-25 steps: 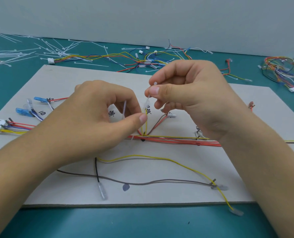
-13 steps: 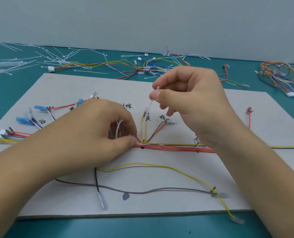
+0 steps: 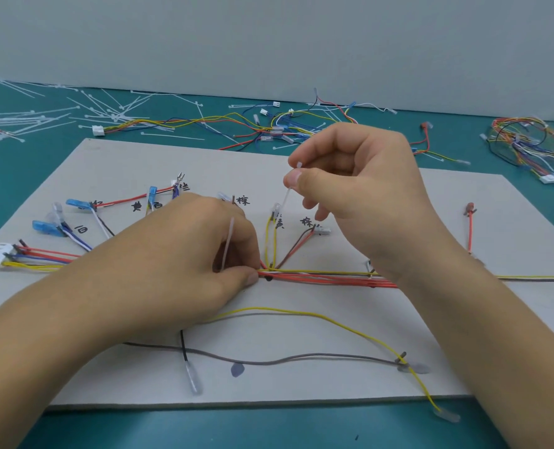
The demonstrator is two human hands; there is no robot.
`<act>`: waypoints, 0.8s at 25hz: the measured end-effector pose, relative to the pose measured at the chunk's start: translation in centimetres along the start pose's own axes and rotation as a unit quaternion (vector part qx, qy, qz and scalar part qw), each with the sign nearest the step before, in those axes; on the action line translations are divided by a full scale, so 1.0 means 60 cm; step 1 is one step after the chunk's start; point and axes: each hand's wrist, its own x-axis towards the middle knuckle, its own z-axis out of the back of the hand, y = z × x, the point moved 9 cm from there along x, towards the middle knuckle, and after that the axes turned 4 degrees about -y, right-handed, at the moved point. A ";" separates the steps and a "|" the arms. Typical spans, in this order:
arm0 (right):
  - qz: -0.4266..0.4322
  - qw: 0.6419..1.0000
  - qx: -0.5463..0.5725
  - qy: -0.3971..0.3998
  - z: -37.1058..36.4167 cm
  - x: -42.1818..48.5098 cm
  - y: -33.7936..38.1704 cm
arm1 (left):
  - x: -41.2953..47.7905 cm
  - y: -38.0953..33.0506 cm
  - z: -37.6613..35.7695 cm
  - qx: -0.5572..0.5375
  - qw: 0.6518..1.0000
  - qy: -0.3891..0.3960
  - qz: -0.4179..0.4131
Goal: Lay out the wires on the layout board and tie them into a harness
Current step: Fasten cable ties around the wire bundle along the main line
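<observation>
Wires (image 3: 317, 276) lying just beside left hand (image 3: 185, 264), left hand pinching white tie (image 3: 227, 244), right hand (image 3: 360, 186) pinching white strip (image 3: 286, 199) above wires.

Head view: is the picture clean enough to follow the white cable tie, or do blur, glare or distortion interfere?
Head view: even light, no glare on the layout board, only a soft shadow under the left hand; the white cable tie pinched by the right hand reads clearly; the wide lens stretches the forearms at the bottom corners; the wire pile at far right is smeared.
</observation>
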 end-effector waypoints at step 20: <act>-0.037 0.995 -0.089 -0.002 -0.006 0.000 -0.023 | -0.003 0.001 -0.009 0.021 0.999 0.025 0.010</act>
